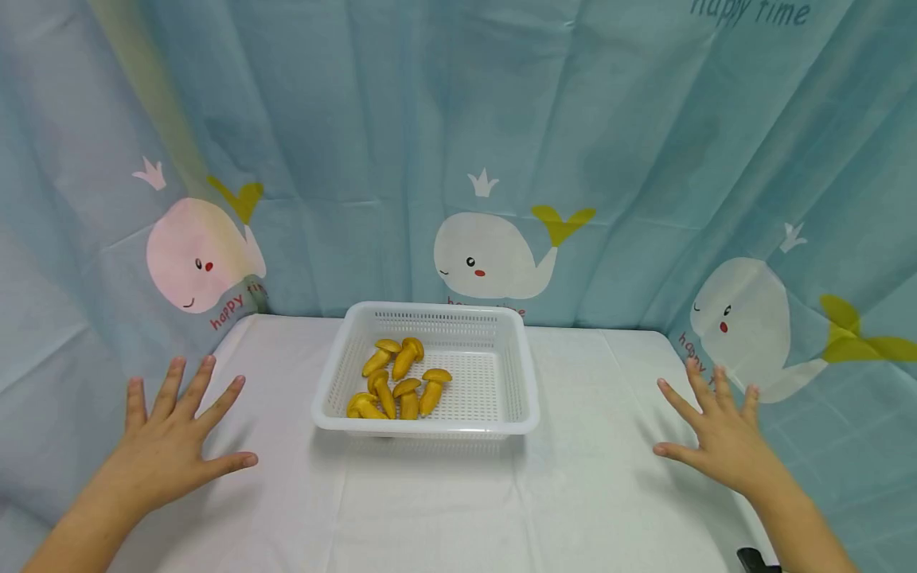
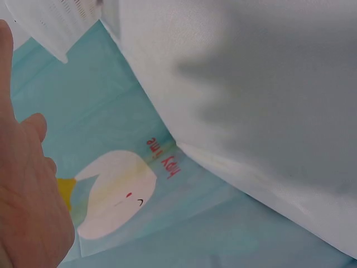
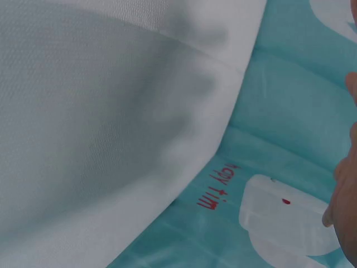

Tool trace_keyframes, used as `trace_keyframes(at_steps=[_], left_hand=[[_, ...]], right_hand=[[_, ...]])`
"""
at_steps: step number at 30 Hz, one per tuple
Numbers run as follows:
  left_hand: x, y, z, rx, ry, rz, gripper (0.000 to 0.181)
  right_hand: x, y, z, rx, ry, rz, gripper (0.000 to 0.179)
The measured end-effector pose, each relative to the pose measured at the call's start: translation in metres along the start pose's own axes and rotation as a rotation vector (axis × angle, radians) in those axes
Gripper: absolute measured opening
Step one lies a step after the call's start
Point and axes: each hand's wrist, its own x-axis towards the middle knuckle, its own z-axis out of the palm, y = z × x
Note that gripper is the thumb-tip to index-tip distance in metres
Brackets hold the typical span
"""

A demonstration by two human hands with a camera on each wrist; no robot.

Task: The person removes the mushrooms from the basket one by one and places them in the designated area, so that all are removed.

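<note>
In the head view a white plastic basket (image 1: 501, 426) stands toward the back of the table, its walls full of small slots. Several yellow-brown mushrooms (image 1: 433, 391) lie in its left half. My left hand (image 1: 168, 446) hovers over the table's left side with its fingers spread, holding nothing. On the opposite side my right hand (image 1: 731, 442) is also held spread and bare, well apart from the basket. Each wrist view catches part of its hand at the frame's edge, and the left one also shows a corner of the basket (image 2: 61, 28).
A white cloth covers the table (image 1: 430, 509). Behind and beside it hangs a light blue curtain (image 1: 344, 143) printed with whales. A small black object (image 1: 752, 559) shows at the lower right, near the right forearm.
</note>
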Motion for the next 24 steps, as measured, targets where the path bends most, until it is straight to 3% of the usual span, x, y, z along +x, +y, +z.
trace_keyframes(at_steps=[24], left_hand=[[0.0076, 0.0025, 0.0026, 0.045, -0.002, 0.020, 0.117]], right_hand=[[0.0042, -0.0069, 0.0039, -0.070, 0.023, -0.025, 0.102]])
